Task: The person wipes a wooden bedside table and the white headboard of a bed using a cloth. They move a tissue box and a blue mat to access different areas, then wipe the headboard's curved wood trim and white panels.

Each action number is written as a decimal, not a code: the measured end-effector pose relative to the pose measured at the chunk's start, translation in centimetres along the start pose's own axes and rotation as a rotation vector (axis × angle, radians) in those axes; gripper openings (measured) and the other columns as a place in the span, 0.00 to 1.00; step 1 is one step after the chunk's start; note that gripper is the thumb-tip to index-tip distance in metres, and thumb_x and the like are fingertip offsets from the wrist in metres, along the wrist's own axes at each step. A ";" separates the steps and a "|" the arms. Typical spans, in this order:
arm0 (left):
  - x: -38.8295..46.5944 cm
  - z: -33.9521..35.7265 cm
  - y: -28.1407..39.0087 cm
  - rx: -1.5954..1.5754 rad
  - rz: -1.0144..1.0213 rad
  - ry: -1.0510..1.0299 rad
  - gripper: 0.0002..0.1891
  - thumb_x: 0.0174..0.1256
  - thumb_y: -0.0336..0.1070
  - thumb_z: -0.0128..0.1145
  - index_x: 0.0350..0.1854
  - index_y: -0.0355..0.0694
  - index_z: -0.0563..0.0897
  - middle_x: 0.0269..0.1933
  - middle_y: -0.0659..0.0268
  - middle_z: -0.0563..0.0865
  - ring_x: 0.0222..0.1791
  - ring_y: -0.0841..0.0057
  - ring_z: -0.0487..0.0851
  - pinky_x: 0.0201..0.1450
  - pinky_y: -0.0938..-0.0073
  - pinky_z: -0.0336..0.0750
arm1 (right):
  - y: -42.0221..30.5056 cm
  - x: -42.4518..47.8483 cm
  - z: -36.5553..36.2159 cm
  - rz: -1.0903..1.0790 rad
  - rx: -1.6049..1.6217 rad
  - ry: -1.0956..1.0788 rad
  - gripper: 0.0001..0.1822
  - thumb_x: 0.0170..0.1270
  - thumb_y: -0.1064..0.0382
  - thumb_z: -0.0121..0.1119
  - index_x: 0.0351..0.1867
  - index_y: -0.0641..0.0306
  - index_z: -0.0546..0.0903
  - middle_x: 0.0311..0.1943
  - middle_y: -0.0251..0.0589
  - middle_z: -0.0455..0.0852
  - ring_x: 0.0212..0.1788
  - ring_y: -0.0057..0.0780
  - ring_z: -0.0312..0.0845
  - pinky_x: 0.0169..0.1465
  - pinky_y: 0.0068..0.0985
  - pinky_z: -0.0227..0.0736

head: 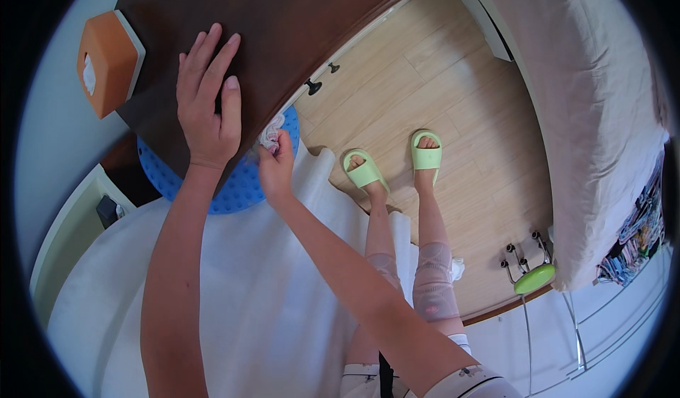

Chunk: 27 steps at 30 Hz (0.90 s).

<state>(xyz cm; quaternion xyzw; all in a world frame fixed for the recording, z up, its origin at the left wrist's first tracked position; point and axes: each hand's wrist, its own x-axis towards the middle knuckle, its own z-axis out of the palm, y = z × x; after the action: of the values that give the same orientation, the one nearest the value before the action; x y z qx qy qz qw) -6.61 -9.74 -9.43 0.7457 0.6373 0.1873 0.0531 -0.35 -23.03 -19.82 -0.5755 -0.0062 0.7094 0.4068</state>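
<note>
My left hand (209,100) rests flat on the dark brown wooden tabletop (276,31), fingers spread, with nothing held. Beside the table's edge, my right hand (276,167) grips a crumpled white and pink cloth (272,132). Part of the cloth is hidden by the edge and my fingers. Under that hand and the table corner lies a round blue mat with raised knobs (236,196). To the left of my left hand stands an orange tissue box (109,66) with a white tissue showing.
White fabric (239,270) drapes below the mat. Black drawer knobs (314,86) stick out under the table edge. My feet in green slippers (426,156) stand on the wood floor (467,105). A green-topped wheeled stool (534,278), a covered bed (595,105) and a metal rack (579,339) are at right.
</note>
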 end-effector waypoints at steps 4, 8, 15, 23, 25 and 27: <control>0.1 -0.3 0.1 -0.002 0.000 0.005 0.23 0.73 0.30 0.47 0.69 0.43 0.81 0.74 0.60 0.77 0.78 0.60 0.69 0.83 0.52 0.53 | -1.5 5.6 -2.2 0.380 0.268 -0.063 0.13 0.70 0.63 0.54 0.54 0.53 0.77 0.47 0.37 0.80 0.50 0.34 0.80 0.40 0.44 0.83; -0.7 0.0 -0.7 0.012 -0.020 0.000 0.24 0.73 0.30 0.47 0.68 0.43 0.82 0.74 0.61 0.77 0.78 0.62 0.69 0.83 0.52 0.53 | -9.7 11.0 -3.6 0.325 0.375 -0.021 0.20 0.67 0.58 0.55 0.60 0.50 0.74 0.47 0.33 0.81 0.47 0.31 0.81 0.38 0.44 0.82; -0.1 -0.2 -0.1 0.036 -0.027 -0.015 0.24 0.73 0.30 0.46 0.69 0.43 0.81 0.75 0.61 0.77 0.78 0.61 0.69 0.83 0.51 0.52 | -18.8 8.9 -0.3 -0.199 0.147 0.080 0.24 0.69 0.67 0.49 0.67 0.61 0.70 0.48 0.38 0.81 0.46 0.25 0.77 0.49 0.31 0.78; 0.3 -0.5 0.3 0.035 -0.014 -0.036 0.24 0.74 0.30 0.45 0.69 0.42 0.80 0.75 0.60 0.76 0.78 0.60 0.68 0.83 0.51 0.52 | -15.2 4.0 1.6 -0.412 -0.035 0.049 0.21 0.72 0.70 0.45 0.66 0.70 0.66 0.56 0.47 0.75 0.62 0.34 0.69 0.69 0.31 0.63; 0.1 -0.7 0.3 0.041 -0.022 -0.038 0.24 0.73 0.30 0.44 0.69 0.42 0.80 0.75 0.60 0.76 0.78 0.60 0.68 0.83 0.51 0.53 | -16.4 7.4 1.2 -0.518 -0.033 0.106 0.20 0.71 0.70 0.45 0.63 0.69 0.68 0.54 0.45 0.75 0.59 0.34 0.70 0.68 0.31 0.65; 0.3 -0.5 0.3 0.033 -0.022 -0.023 0.24 0.72 0.30 0.47 0.68 0.43 0.81 0.74 0.60 0.76 0.77 0.60 0.69 0.82 0.51 0.54 | -18.7 12.0 -0.3 -0.471 0.001 0.090 0.19 0.69 0.69 0.47 0.60 0.65 0.70 0.48 0.39 0.79 0.43 0.28 0.78 0.41 0.32 0.77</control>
<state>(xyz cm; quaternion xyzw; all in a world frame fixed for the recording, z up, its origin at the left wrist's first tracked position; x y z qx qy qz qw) -6.45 -9.59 -8.80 0.7415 0.6478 0.1674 0.0500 10.49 -3.62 -20.74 -0.5890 -0.1219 0.5685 0.5613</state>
